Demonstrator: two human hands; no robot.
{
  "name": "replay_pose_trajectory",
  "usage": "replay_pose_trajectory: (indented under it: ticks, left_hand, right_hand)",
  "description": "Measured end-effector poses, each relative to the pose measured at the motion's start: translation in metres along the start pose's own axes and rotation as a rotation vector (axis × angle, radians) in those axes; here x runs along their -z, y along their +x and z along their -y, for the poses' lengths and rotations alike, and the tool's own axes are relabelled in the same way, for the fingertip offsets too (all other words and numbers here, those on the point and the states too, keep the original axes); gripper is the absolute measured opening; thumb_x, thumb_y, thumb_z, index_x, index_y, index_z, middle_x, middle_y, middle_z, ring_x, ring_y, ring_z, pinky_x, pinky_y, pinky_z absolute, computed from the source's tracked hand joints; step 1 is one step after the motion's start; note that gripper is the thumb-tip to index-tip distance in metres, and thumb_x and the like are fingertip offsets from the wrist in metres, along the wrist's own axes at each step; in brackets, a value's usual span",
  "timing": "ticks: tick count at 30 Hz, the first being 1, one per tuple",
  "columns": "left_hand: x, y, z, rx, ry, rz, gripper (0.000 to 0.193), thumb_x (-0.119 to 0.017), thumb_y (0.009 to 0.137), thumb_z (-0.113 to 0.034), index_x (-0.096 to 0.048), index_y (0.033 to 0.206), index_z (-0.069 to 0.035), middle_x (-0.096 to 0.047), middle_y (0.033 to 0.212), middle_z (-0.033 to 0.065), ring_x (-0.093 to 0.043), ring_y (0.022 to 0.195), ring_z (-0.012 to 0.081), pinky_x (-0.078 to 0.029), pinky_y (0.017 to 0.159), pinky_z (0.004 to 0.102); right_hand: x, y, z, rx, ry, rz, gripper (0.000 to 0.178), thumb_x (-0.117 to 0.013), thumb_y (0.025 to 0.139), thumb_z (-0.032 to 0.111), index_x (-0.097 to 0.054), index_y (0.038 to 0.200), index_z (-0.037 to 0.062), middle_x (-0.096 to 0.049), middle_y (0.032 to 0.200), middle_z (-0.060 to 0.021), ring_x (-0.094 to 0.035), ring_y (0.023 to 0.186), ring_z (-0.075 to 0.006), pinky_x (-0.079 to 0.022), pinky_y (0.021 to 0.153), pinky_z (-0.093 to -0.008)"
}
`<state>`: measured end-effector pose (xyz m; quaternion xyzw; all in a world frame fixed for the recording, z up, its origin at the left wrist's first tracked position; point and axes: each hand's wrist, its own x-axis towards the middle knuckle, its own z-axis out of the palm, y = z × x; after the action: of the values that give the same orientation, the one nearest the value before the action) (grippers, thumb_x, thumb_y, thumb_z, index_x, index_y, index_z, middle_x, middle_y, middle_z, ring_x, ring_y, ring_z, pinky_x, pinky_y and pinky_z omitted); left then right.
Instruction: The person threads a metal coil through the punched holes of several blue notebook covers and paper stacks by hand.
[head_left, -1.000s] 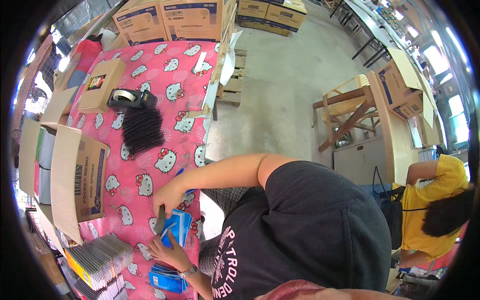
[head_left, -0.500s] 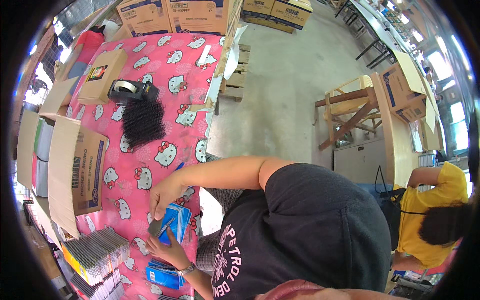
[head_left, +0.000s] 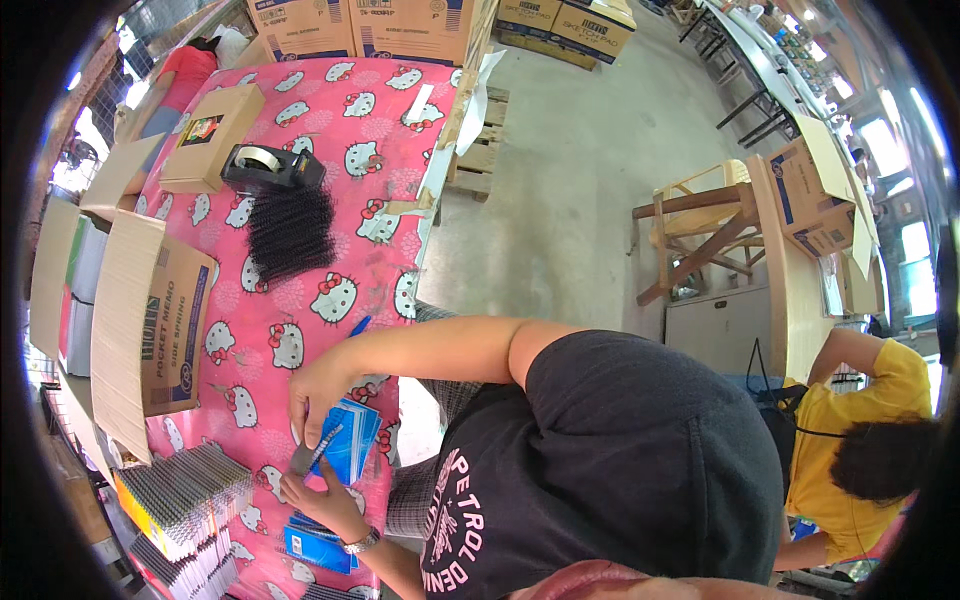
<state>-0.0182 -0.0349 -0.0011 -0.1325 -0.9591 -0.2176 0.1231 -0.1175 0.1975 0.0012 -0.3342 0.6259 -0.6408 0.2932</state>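
Note:
My right hand (head_left: 322,392) comes in from above with its fingers bent down onto a small blue pocket notebook (head_left: 326,444) that has a dark spiral edge. From below, my left hand (head_left: 328,508), with a watch at the wrist, grips the same notebook's lower end between thumb and fingers. A flat grey piece (head_left: 301,461) shows at the notebook's left side; its kind is unclear. Beneath and just right of the hands lies a fanned stack of blue notebooks (head_left: 356,440). More blue notebooks (head_left: 316,547) lie near my left wrist.
Black spiral coils (head_left: 290,235) lie beside a tape dispenser (head_left: 268,170) and a brown box (head_left: 212,140) on the pink table cover (head_left: 385,115). An open carton (head_left: 178,335) stands at left, above piled spiral notebooks (head_left: 188,492). A person in yellow (head_left: 855,420) is at right.
The view has turned slightly. Both hands stay on the notebook; my left hand's fingers have shifted a little left and down along it.

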Motion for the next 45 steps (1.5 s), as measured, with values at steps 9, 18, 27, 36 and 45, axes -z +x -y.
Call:
replay_pose_trajectory:
  ticks: [9,18,27,36,45]
  left_hand:
    - [0.013,-0.001,0.024,0.182,0.004,0.107,0.054,-0.069,0.090,-0.026,-0.050,0.128,0.007,-0.051,0.134,0.0265,-0.042,0.130,0.0425,-0.034,0.107,0.0519]
    - [0.009,0.003,0.019,0.177,-0.310,-0.023,0.032,-0.065,0.092,-0.012,-0.055,0.116,0.007,-0.058,0.113,0.0177,-0.057,0.091,0.0284,-0.046,0.079,0.0387]
    - [-0.001,-0.001,0.020,0.280,-0.456,-0.057,0.027,-0.058,0.097,-0.013,-0.056,0.115,0.007,-0.062,0.108,0.0164,-0.062,0.077,0.0203,-0.051,0.066,0.0314]
    - [0.001,-0.024,0.006,0.601,-0.571,-0.230,0.040,-0.047,0.104,-0.026,-0.056,0.116,0.011,-0.064,0.089,0.0172,-0.067,0.070,0.0212,-0.054,0.059,0.0315]
    - [-0.016,-0.026,0.005,0.500,-0.739,-0.378,0.026,-0.061,0.096,-0.012,-0.060,0.117,0.003,-0.064,0.094,0.0064,-0.063,0.070,0.0104,-0.048,0.053,0.0219]
  right_hand:
    - [-0.008,0.024,0.000,-0.183,0.225,-0.096,0.036,-0.078,0.081,0.031,-0.073,0.104,0.0036,-0.073,0.089,-0.0033,-0.063,0.081,-0.0086,-0.048,0.070,-0.0287]
    - [-0.017,0.045,-0.003,-0.114,0.254,0.043,0.030,-0.079,0.079,0.033,-0.077,0.096,0.0086,-0.073,0.083,-0.0043,-0.065,0.076,-0.0111,-0.048,0.066,-0.0303]
    - [0.053,0.006,-0.092,-0.067,-0.886,-0.381,0.020,-0.072,0.078,0.029,-0.075,0.083,0.0094,-0.070,0.094,-0.0084,-0.065,0.097,-0.0271,-0.050,0.081,-0.0406]
    - [-0.052,-0.111,-0.073,-0.049,-1.360,-0.847,0.060,-0.066,0.081,0.044,-0.056,0.131,0.0130,-0.047,0.138,-0.0157,-0.038,0.130,-0.0406,-0.034,0.103,-0.0571]
    - [-0.054,-0.074,-0.027,0.278,-0.607,-1.152,0.062,-0.070,0.081,0.024,-0.046,0.136,0.0059,-0.054,0.112,-0.0195,-0.051,0.105,-0.0400,-0.039,0.096,-0.0495]
